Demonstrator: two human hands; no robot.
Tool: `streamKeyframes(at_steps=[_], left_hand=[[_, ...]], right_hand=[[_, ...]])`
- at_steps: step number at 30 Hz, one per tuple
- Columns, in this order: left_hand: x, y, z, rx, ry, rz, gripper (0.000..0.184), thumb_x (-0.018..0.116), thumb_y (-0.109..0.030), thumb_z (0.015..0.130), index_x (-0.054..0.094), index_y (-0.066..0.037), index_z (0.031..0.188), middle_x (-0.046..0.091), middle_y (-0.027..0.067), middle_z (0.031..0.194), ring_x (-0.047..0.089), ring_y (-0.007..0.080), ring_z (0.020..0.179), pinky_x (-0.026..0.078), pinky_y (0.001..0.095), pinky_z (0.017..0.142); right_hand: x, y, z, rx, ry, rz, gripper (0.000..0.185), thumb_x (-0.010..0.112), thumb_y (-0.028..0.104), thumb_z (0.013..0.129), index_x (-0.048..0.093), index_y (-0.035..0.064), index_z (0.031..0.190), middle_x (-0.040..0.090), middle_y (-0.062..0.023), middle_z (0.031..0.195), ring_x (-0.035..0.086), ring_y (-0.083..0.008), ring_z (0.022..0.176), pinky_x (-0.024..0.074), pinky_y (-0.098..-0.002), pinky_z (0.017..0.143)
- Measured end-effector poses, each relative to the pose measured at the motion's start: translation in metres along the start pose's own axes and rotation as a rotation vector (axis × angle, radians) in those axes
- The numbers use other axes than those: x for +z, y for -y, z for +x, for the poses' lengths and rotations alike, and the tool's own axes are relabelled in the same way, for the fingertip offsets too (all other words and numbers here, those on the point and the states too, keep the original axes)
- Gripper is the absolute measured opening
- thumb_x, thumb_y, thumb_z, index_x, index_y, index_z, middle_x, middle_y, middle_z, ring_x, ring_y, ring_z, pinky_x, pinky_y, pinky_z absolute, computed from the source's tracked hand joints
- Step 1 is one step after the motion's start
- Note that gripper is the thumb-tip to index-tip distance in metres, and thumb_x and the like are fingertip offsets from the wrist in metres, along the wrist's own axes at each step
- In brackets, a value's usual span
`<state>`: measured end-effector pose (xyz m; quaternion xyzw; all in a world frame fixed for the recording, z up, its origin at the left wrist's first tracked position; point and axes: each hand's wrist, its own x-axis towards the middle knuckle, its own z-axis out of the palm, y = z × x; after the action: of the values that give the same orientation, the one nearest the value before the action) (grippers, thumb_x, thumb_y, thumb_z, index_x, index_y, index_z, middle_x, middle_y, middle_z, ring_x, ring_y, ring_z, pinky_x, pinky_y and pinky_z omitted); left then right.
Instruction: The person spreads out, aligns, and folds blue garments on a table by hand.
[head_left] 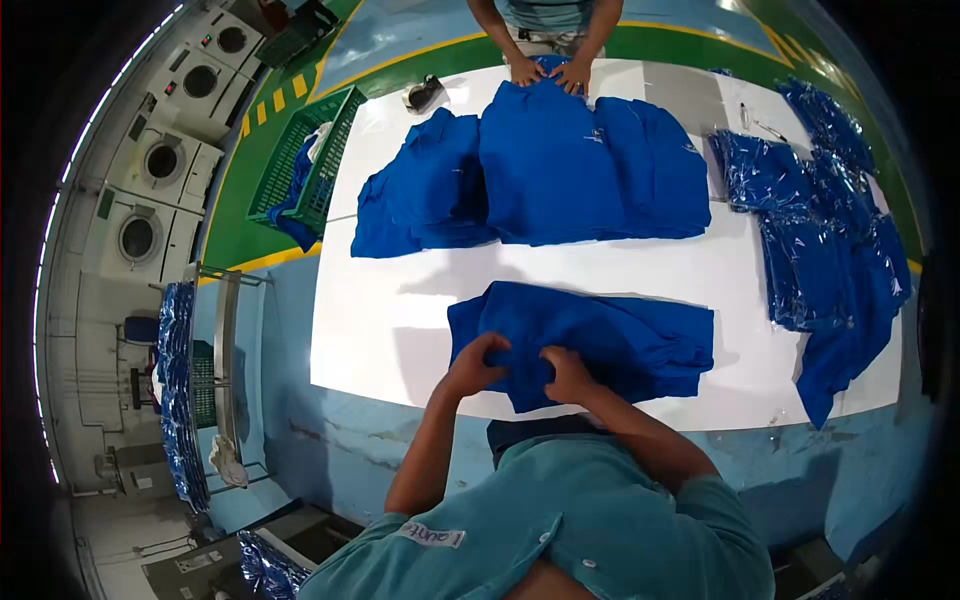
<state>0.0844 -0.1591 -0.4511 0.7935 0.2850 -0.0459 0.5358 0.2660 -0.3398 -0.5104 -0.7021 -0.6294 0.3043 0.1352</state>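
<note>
A blue garment (610,340), partly folded and wrinkled at its right end, lies along the near side of the white table (370,350). My left hand (478,365) is at its left end, with the fingers curled and pinching the cloth. A short way to the right, my right hand (567,373) is closed on the same garment near its front edge. The fingertips of both hands are partly hidden against the fabric. Beyond it stand stacks of folded blue garments (550,170), the middle one bearing a small pale mark.
Across the table, another person's hands (572,76) touch the middle stack. Plastic-wrapped blue garments (800,270) pile up on the right. A tape dispenser (423,94) sits at the back left. A green crate (325,170) stands left of the table, and washing machines (140,238) line the wall.
</note>
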Motion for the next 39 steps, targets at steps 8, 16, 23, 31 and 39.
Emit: streamKeyframes(at_steps=[8, 16, 23, 31, 39], left_hand=[[0.045, 0.043, 0.037, -0.174, -0.368, -0.162, 0.068, 0.072, -0.009, 0.096, 0.036, -0.015, 0.153, 0.050, 0.0298, 0.146, 0.055, 0.0449, 0.132, 0.051, 0.0506, 0.106], [0.047, 0.059, 0.035, -0.227, -0.447, 0.012, 0.065, 0.077, -0.008, 0.091, 0.044, -0.008, 0.147, 0.063, 0.0219, 0.128, 0.066, 0.0381, 0.113, 0.055, 0.0432, 0.096], [0.078, 0.058, 0.000, -0.103, -0.609, 0.334, 0.033, 0.075, -0.018, 0.092, 0.061, -0.004, 0.118, 0.069, 0.0151, 0.104, 0.068, 0.0307, 0.085, 0.054, 0.0390, 0.078], [0.130, 0.104, -0.028, -0.316, -0.664, 0.222, 0.038, 0.077, -0.039, 0.088, 0.066, -0.003, 0.083, 0.070, 0.0149, 0.076, 0.066, 0.0364, 0.070, 0.052, 0.0463, 0.069], [0.108, 0.147, 0.020, -0.292, -0.612, -0.014, 0.029, 0.074, -0.031, 0.091, 0.068, -0.005, 0.080, 0.070, 0.0140, 0.073, 0.064, 0.0324, 0.063, 0.050, 0.0435, 0.063]], right_hand=[[0.005, -0.037, 0.004, 0.539, -0.271, 0.838, 0.081, 0.078, 0.018, 0.088, 0.035, 0.0036, 0.155, 0.048, -0.0282, 0.150, 0.051, -0.0449, 0.138, 0.0391, -0.0504, 0.117], [0.011, -0.048, -0.005, 0.468, -0.472, 0.863, 0.077, 0.075, 0.006, 0.088, 0.036, 0.0046, 0.155, 0.052, -0.0247, 0.147, 0.056, -0.0426, 0.132, 0.0462, -0.0470, 0.111], [-0.031, -0.037, -0.019, 0.179, -0.729, 0.452, 0.063, 0.073, 0.004, 0.086, 0.050, 0.0077, 0.145, 0.060, -0.0184, 0.138, 0.064, -0.0361, 0.115, 0.0531, -0.0427, 0.098], [-0.014, -0.074, -0.072, 0.373, -0.049, 0.450, 0.018, 0.078, 0.012, 0.083, 0.072, 0.0021, 0.098, 0.075, -0.0109, 0.092, 0.066, -0.0265, 0.069, 0.0555, -0.0386, 0.069], [0.064, -0.092, -0.056, 0.415, -0.143, 0.409, 0.021, 0.077, 0.022, 0.087, 0.071, 0.0026, 0.082, 0.073, -0.0089, 0.076, 0.064, -0.0258, 0.061, 0.0550, -0.0370, 0.066]])
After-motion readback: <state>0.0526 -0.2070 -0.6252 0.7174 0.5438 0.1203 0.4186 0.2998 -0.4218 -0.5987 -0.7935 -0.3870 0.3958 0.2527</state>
